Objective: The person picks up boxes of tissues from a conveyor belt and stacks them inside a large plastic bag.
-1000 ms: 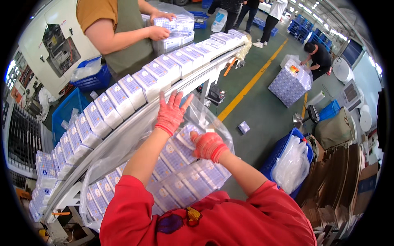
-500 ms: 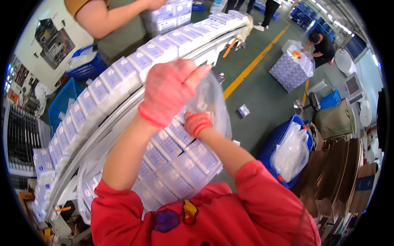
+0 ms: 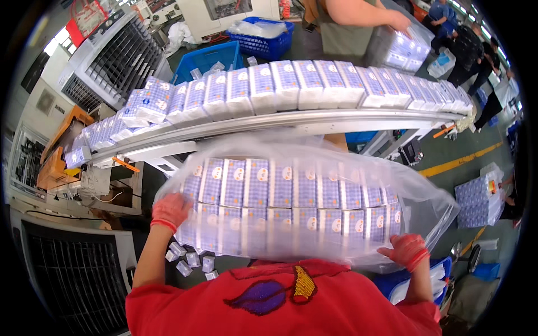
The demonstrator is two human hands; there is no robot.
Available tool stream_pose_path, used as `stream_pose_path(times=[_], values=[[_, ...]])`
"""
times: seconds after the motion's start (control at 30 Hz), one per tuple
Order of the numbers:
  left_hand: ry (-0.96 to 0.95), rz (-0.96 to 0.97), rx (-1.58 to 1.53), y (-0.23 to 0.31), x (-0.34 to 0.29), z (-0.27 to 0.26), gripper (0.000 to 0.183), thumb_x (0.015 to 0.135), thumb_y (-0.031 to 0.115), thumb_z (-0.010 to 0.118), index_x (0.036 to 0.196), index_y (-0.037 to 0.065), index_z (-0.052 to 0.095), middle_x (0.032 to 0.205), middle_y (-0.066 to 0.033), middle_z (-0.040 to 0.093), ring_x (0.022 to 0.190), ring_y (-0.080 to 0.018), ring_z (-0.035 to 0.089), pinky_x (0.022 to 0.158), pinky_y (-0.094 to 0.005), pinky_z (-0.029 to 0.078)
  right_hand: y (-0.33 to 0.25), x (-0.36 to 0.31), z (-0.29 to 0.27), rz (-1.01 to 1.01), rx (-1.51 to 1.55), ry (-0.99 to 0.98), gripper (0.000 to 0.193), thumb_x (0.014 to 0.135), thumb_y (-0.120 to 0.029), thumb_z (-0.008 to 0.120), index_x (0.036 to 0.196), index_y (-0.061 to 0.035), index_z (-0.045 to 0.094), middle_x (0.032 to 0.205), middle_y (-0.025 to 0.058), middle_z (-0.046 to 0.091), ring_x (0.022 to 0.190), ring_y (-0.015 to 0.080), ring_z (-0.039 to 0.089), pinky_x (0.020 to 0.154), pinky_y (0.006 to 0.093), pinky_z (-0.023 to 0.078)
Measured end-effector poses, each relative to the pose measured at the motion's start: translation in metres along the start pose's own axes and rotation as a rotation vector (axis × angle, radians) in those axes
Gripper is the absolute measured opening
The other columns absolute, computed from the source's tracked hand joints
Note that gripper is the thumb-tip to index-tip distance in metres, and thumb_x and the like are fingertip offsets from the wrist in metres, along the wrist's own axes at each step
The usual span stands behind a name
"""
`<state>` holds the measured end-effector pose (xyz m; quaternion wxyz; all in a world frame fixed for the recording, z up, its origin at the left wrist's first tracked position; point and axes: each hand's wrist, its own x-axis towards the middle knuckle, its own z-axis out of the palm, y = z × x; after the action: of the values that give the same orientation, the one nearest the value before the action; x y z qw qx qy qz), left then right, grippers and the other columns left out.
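Note:
A large clear plastic bag [image 3: 426, 193] lies in front of me, filled with two visible rows of blue-and-white checked tissue packs [image 3: 269, 182]. My left hand [image 3: 171, 210], in a red knit glove, grips the bag's left end beside the packs. At the lower right, my right hand [image 3: 407, 250], gloved the same way, has its fingers closed on the near edge of the loose plastic. Its fingertips are partly blurred. The bag's mouth sags loosely past the packs on the right.
Beyond the bag, a curved conveyor [image 3: 302, 122] carries a line of tissue packs. Behind it are blue crates [image 3: 263, 39] and a person's arm [image 3: 364, 14] over wrapped packs. Small packs [image 3: 193, 259] lie on the floor at left. A blue basket [image 3: 443, 280] stands by my right arm.
My view has turned left. My hands, earlier close together at the bag's open end, are now spread to its two ends. The bag now lies across in front of me.

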<state>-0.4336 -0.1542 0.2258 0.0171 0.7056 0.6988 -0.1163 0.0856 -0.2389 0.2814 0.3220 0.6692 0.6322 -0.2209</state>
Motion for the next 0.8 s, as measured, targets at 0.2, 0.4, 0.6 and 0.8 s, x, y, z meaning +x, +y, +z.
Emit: stream_pose_path(times=[0.2, 0.4, 0.6, 0.8], values=[[0.617, -0.048, -0.303, -0.007, -0.024, -0.035, 0.038, 0.062, 0.024, 0.067, 0.094, 0.007, 0.054, 0.086, -0.0141, 0.058, 0.080, -0.0261, 0.054, 0.071, -0.0332, 0.043, -0.125, 0.050, -0.068, -0.780, 0.180, 0.438, 0.043, 0.075, -0.039, 0.053, 0.107, -0.0103, 0.052, 0.083, 0.0151, 0.059, 0.074, 0.0287, 0.057, 0.066, 0.0369, 0.046], [0.177, 0.174, -0.691, -0.051, -0.035, 0.063, 0.036, 0.070, 0.020, 0.061, 0.101, 0.005, 0.047, 0.088, -0.0147, 0.053, 0.077, -0.0258, 0.051, 0.069, -0.0333, 0.042, -0.353, 0.126, -0.100, -1.437, 0.165, 0.653, 0.051, 0.077, -0.036, 0.051, 0.113, -0.0018, 0.044, 0.115, 0.0153, 0.044, 0.109, 0.0306, 0.039, 0.093, 0.0382, 0.030], [0.027, -0.034, -1.631, -0.006, -0.060, -0.017, 0.022, 0.076, 0.011, 0.054, 0.094, 0.003, 0.045, 0.079, -0.0094, 0.053, 0.071, -0.0125, 0.051, 0.064, -0.0274, 0.042, -0.400, 0.153, -0.095, -1.089, 0.272, 0.686, 0.058, 0.071, -0.048, 0.050, 0.108, -0.0032, 0.048, 0.118, 0.0165, 0.039, 0.113, 0.0327, 0.032, 0.096, 0.0431, 0.021], [-0.079, 0.361, -1.470, -0.092, -0.034, -0.073, 0.009, 0.082, 0.010, 0.046, 0.083, 0.004, 0.053, 0.071, -0.0020, 0.055, 0.060, -0.0113, 0.052, 0.053, -0.0250, 0.043, -0.372, 0.070, -0.144, -1.030, 0.203, 0.238, 0.047, 0.076, -0.039, 0.054, 0.108, -0.0053, 0.051, 0.099, 0.0148, 0.055, 0.091, 0.0265, 0.054, 0.082, 0.0322, 0.041]])
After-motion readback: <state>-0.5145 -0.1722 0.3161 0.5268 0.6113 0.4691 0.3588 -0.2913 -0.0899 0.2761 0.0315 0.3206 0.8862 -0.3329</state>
